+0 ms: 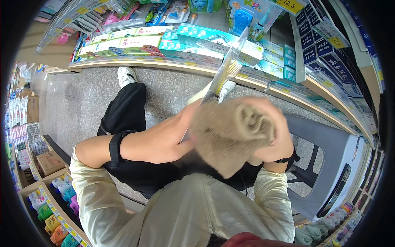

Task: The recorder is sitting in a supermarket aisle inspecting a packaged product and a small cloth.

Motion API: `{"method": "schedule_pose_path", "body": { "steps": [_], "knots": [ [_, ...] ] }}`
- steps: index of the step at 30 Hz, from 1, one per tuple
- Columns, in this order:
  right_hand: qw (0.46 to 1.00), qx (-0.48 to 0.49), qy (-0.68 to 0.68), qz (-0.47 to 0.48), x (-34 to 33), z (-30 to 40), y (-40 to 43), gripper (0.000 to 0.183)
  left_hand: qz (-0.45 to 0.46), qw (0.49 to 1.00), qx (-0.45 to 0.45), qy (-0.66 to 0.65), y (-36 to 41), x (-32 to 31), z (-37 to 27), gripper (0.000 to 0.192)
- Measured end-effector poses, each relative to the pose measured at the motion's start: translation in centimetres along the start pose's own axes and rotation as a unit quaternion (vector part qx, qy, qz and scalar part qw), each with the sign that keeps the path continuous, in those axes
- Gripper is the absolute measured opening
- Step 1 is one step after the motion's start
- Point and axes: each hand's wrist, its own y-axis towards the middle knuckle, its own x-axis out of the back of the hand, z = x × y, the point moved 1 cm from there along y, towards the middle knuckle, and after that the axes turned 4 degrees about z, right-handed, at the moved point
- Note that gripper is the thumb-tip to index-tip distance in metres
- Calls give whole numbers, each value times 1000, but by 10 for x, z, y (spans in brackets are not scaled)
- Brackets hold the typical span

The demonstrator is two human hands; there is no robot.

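My left hand (182, 123) grips the lower end of a toothbrush in clear packaging (230, 66), which slants up towards the shelf. A brown cloth (222, 136), bunched and partly rolled, hangs between both hands and hides some of the left fingers. My right hand (277, 132) is closed around the cloth's right side. Behind the packaged toothbrush, teal toothpaste boxes (203, 37) lie stacked on the front shelf, with green and white boxes (123, 46) to their left.
A wooden shelf edge (148, 65) curves in front. Dark blue boxes (336, 64) fill the shelf at the right. A grey plastic stool (311, 129) stands by my right side. Bottles (52, 222) line a low shelf at the lower left, near a cardboard carton (51, 162).
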Motion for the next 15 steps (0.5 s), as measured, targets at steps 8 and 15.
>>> {"method": "schedule_pose_path", "body": {
  "steps": [8,15],
  "knots": [
    [997,-33,-61,38,-9,5,-3,59,-1,1000,20,0,0,4,2,80],
    [998,21,-66,-2,-2,5,-5,62,-18,1000,4,-18,4,5,-6,79]
  ]
}}
